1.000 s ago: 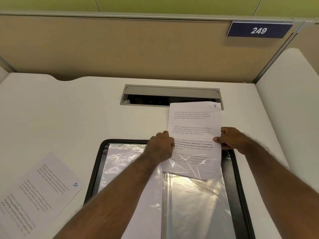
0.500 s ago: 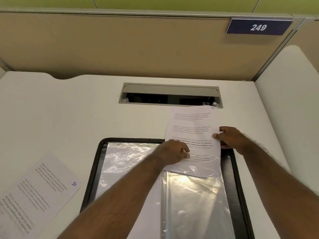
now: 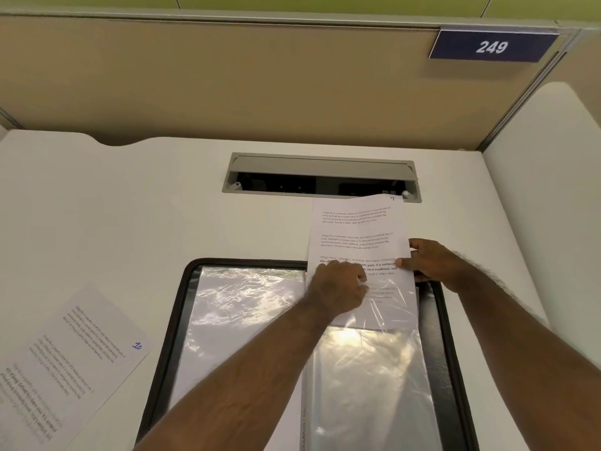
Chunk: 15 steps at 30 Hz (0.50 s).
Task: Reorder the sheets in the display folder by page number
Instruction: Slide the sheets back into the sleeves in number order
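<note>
A black display folder (image 3: 169, 320) lies open on the white desk, its clear plastic sleeves (image 3: 367, 385) shining. A printed sheet marked 9 (image 3: 354, 229) sticks halfway out of the top of the right-hand sleeve. My left hand (image 3: 338, 288) lies on the sheet's lower left part at the sleeve mouth, fingers curled on the plastic there. My right hand (image 3: 432, 265) pinches the sheet's right edge with thumb on top. A second printed sheet marked 10 (image 3: 71, 362) lies loose on the desk to the left of the folder.
A grey cable hatch (image 3: 322, 164) stands open in the desk just behind the sheet's top edge. Beige partition walls close off the back and right; a blue plate reading 249 (image 3: 492, 46) hangs at the upper right.
The sheet marked 9 has slid a little further down into the right sleeve. My left hand moved from the sheet's left edge rightward onto its face at the sleeve mouth.
</note>
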Motion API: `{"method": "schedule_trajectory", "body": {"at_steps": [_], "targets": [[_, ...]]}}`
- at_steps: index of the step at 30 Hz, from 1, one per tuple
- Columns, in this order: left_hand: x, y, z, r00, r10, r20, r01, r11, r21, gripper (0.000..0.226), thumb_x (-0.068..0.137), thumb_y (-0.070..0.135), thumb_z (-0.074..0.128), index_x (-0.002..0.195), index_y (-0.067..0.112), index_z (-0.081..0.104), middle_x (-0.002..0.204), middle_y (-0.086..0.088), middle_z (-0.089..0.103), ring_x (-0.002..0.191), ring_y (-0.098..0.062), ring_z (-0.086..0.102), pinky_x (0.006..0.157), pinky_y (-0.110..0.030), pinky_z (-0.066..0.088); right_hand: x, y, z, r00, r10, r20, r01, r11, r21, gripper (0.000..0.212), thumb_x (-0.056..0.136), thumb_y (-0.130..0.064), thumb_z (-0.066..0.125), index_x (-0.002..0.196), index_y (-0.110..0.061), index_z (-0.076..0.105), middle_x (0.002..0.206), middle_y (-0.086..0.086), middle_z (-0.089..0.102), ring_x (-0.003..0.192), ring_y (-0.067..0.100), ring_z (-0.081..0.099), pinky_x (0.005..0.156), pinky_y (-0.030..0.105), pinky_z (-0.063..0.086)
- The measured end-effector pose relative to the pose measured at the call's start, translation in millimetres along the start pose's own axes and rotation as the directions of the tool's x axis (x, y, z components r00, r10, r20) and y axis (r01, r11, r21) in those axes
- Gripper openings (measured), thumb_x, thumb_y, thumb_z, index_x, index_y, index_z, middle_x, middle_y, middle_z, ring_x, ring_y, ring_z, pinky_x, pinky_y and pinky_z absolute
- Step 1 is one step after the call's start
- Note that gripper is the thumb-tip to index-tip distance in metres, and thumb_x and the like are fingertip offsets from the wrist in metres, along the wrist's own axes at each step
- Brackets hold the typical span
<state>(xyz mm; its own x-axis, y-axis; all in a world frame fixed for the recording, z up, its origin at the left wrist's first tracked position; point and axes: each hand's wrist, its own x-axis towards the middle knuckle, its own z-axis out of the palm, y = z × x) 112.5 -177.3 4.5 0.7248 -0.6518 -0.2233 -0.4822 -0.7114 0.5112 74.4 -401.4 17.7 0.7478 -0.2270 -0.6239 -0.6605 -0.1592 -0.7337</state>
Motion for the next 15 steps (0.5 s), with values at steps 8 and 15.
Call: {"method": "schedule_trajectory", "body": {"at_steps": [8,15], "targets": [[-0.6,9.9,3.9,0.992,0.060,-0.115,-0.064,0.997,-0.036,0.015,0.094,0.029,0.056,0.101,0.026,0.069,0.100,0.004,0.071,0.098,-0.023,0.060,0.091,-0.038,0.039,1.0,9.2,-7.9,0.996,0.027,0.080,-0.002,0.954,-0.301,0.034,0.081,-0.018,0.078,0.112,-0.016,0.063,0.108,0.002,0.073,0.104,0.024,0.065,0.091,0.044,0.055],[0.2,-1.5,-1.7,0.997,0.001,-0.072,-0.006,0.997,-0.077,0.022,0.092,0.033,0.057,0.111,0.027,0.066,0.106,0.004,0.069,0.106,-0.021,0.058,0.099,-0.039,0.038,-8.7,1.7,-18.7,0.995,0.035,0.092,-0.007,0.958,-0.288,0.031,0.081,-0.037,0.077,0.107,-0.024,0.068,0.102,-0.003,0.074,0.100,0.022,0.065,0.072,0.031,0.045]]}}
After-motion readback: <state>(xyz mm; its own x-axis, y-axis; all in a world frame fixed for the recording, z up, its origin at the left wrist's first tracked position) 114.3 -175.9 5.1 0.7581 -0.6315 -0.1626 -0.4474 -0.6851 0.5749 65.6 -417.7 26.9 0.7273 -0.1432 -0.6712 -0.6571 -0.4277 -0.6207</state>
